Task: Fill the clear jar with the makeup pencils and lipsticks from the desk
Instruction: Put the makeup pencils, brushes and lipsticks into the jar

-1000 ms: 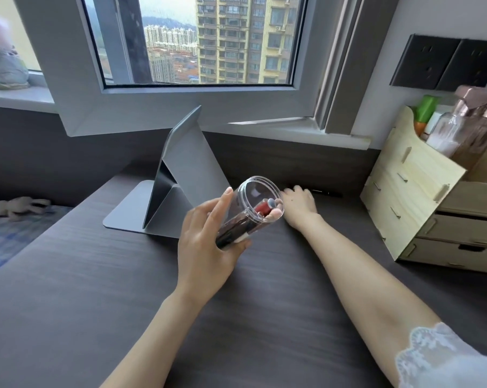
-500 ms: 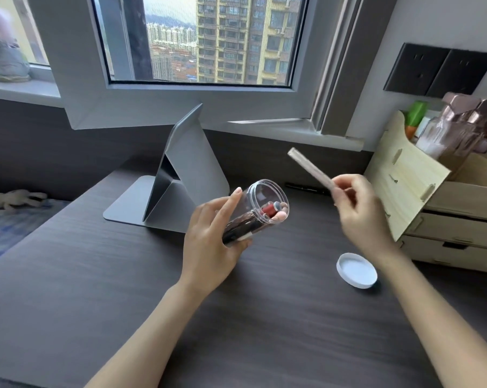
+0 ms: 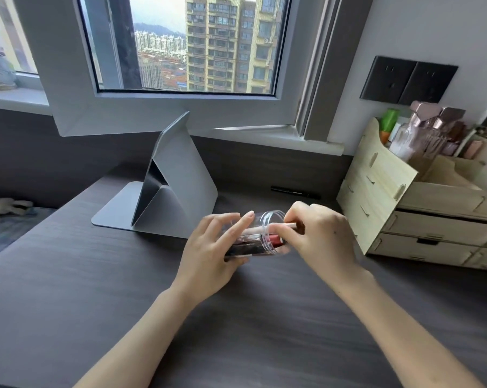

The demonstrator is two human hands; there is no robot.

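Note:
My left hand (image 3: 208, 256) grips the clear jar (image 3: 260, 233), which is tilted with its mouth toward the right, above the dark desk (image 3: 96, 289). Red and dark lipsticks show through its wall. At the jar's mouth my right hand (image 3: 317, 239) pinches a pale beige makeup pencil (image 3: 288, 225), whose front part is inside the jar. A black makeup pencil (image 3: 294, 192) lies on the desk at the back, by the wall. The jar's white lid is hidden behind my right hand.
A grey folded tablet stand (image 3: 175, 189) is propped up at the back of the desk. A wooden drawer organizer (image 3: 399, 208) with bottles on top fills the right side. The window sill runs behind.
My right hand picked the beige pencil up from the back of the desk, swung it toward the jar and pushed its tip into the mouth. The left hand kept holding the jar.

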